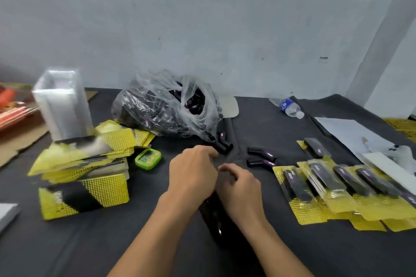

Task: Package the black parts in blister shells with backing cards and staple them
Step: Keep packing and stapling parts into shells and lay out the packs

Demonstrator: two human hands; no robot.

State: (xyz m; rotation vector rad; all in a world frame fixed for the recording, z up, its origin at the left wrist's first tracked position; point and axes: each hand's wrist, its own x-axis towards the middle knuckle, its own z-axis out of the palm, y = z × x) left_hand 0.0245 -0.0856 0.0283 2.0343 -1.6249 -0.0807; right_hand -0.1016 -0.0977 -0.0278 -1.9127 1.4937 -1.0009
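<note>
My left hand [193, 171] hovers over the dark cloth with its fingers loosely curled, and its fingertips lie just short of a loose black part [223, 146]. Beside it, my right hand [242, 186] is also loosely curled, and nothing shows in its grasp. Two more black parts [261, 157] lie to the right. A clear plastic bag of black parts [166, 108] sits behind them. A stack of clear blister shells [64, 105] stands at the left, above piles of yellow-black backing cards [90, 191]. A black object, perhaps the stapler [211, 216], lies between my forearms.
Several finished yellow-carded packs [337, 189] are spread at the right. A green timer [148, 158] sits by the card piles. At the back right lie a water bottle [291, 108] and white paper sheets [351, 135]. Cardboard [20, 141] covers the far left.
</note>
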